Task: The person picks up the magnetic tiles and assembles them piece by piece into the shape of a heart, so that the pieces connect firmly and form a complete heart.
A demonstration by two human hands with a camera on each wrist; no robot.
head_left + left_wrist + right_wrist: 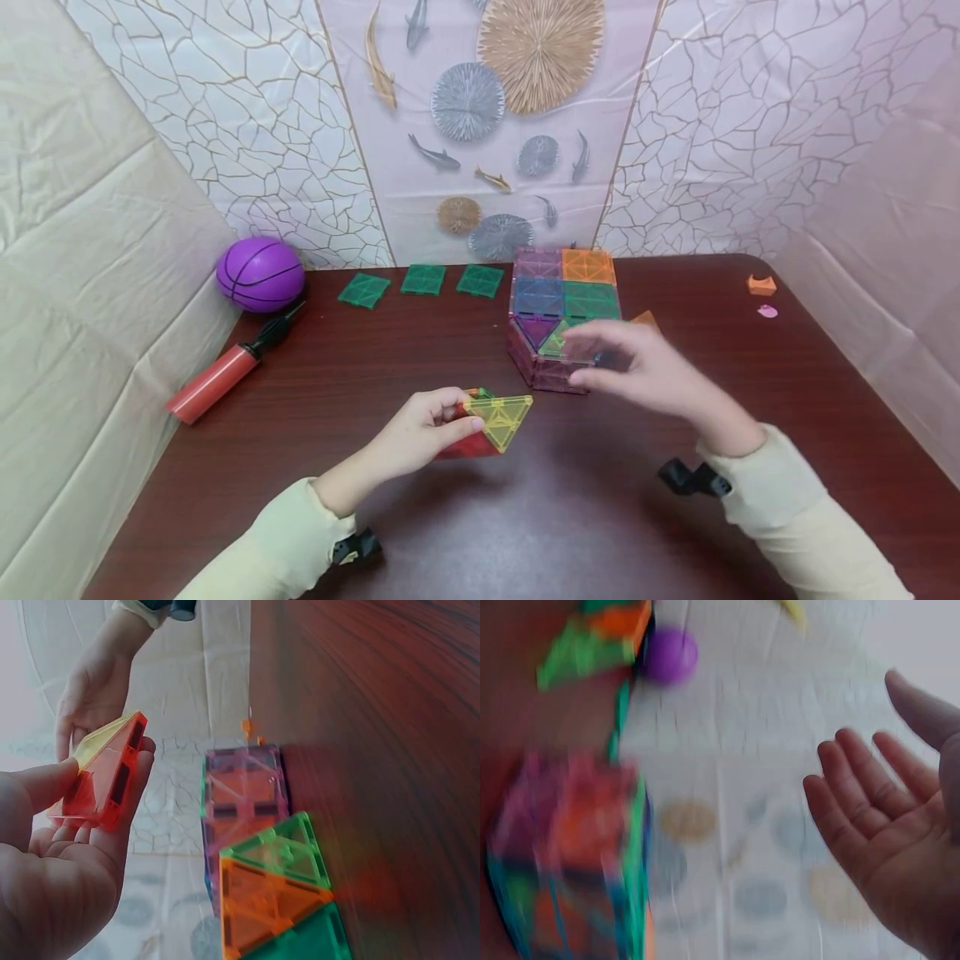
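Observation:
My left hand (427, 429) pinches a yellow triangular magnetic tile (501, 417) together with red tile pieces (101, 780), thumb on the near face. In the left wrist view, light green (277, 851) and orange (266, 907) triangular tiles appear below that hand. My right hand (637, 367) is lifted by the front of a box built of coloured magnetic tiles (538, 296). In the right wrist view its fingers (855, 780) are spread, with nothing in the palm. A purple triangle (537, 331) and a light green one (556, 340) form part of the box's front top.
Several green square tiles (423, 279) lie along the table's back edge. At the left are a purple ball (260, 274) and a red hand pump (217, 382). An orange tile (645, 319) shows behind my right hand; a small orange piece (761, 285) lies far right.

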